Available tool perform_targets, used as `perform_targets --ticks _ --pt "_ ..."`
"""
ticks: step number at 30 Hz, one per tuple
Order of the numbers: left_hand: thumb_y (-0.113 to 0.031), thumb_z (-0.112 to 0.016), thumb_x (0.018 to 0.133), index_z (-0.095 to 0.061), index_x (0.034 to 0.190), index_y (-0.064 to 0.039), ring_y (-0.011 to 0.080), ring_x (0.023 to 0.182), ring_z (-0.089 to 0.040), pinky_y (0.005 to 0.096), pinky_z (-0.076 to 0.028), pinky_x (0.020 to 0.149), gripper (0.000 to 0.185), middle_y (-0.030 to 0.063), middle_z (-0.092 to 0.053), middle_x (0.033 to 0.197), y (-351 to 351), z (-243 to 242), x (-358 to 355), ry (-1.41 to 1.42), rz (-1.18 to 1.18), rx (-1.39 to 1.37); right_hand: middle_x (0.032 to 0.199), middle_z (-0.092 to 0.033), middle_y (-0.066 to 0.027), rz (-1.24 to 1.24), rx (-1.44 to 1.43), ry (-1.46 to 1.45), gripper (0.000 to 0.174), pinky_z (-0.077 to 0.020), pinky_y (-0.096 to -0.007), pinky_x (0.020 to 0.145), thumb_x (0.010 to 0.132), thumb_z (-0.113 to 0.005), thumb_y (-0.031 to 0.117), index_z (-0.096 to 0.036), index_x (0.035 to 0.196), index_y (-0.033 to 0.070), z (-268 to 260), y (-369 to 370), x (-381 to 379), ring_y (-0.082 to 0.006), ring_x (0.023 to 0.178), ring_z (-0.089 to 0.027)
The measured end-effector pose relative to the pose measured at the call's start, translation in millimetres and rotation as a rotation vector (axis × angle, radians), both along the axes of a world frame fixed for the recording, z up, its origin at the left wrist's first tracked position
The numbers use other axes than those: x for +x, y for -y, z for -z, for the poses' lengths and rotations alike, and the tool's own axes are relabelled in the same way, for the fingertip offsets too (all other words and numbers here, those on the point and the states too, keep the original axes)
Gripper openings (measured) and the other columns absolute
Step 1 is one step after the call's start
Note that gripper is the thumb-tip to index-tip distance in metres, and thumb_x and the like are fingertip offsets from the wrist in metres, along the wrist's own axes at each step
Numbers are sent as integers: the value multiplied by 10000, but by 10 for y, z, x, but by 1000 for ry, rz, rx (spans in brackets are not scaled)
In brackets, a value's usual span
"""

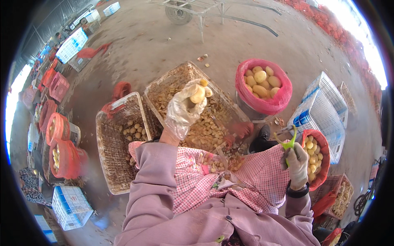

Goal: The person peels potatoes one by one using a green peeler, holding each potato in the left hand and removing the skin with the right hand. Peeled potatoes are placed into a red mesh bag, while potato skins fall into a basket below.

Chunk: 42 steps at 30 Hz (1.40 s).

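Note:
My left hand (pixel 186 106), in a clear plastic glove, holds up a pale, knobby potato (pixel 198 93) over a muddy plastic crate (pixel 166 80). Potato peelings (pixel 200 133) lie thick in that crate. In my right hand (pixel 296 164), which wears a light work glove, is a green-handled peeler (pixel 290 144), held well apart from the potato. Beside my right hand a red mesh bag (pixel 323 155) holds many small pale potatoes. Another dirty crate (pixel 107 153) on the left contains small brownish potatoes (pixel 135 131). More peelings rest on my pink checked apron (pixel 261 181).
Ahead to the right, a bucket lined with a pink mesh bag (pixel 284 101) holds larger peeled potatoes. White plastic crates (pixel 326 120) stand at the right, another crate (pixel 72 207) at the left. A metal handcart (pixel 200 12) stands at the far side. A person (pixel 32 184) sits at the left.

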<state>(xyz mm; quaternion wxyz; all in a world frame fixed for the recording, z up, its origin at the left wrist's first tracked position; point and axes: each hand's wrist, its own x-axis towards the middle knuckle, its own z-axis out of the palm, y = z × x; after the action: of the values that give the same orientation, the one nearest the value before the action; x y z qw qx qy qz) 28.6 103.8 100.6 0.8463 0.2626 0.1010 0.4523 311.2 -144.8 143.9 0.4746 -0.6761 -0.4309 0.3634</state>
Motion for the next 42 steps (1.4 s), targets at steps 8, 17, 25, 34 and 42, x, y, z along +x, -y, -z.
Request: perform_targets --ticks 8,17,25,34,42 --pt "-463 -404 993 -596 1035 13 184 687 -645 206 -536 521 515 121 -659 834 -67 60 173 -39 -35 -131 635 -559 -32 -174 -16 -115 269 -374 -205 435 966 -491 231 -578 912 -18 33 -566 -569 -71 468 -470" --pt "-182 -554 936 -553 1144 12 211 854 -645 283 -566 666 284 127 -625 1000 -17 187 614 45 8 32 586 -496 -2 -86 93 -215 382 -275 -188 353 978 -468 385 -561 868 31 108 -1023 -946 -59 402 -401" --pt "-224 -632 906 -566 1117 -41 181 871 -649 336 -582 708 287 77 -632 1008 75 126 744 65 -2 -45 572 -477 3 53 35 -467 377 -243 -177 348 974 -481 411 -567 886 55 306 -1391 -1061 -59 395 -366" --pt "-376 -569 946 -625 926 -56 113 635 -615 239 -496 511 325 29 -650 794 40 142 890 10 -79 92 572 -421 37 92 150 -470 354 -187 -210 331 964 -515 440 -564 869 102 350 -1443 -981 -51 378 -300" --pt "-337 -547 958 -615 841 -82 94 524 -552 238 -428 414 288 1 -603 670 -43 231 1005 -127 -224 -29 541 -415 17 82 95 -483 389 -247 -194 373 974 -485 448 -559 869 81 232 -1403 -1329 -72 382 -324"
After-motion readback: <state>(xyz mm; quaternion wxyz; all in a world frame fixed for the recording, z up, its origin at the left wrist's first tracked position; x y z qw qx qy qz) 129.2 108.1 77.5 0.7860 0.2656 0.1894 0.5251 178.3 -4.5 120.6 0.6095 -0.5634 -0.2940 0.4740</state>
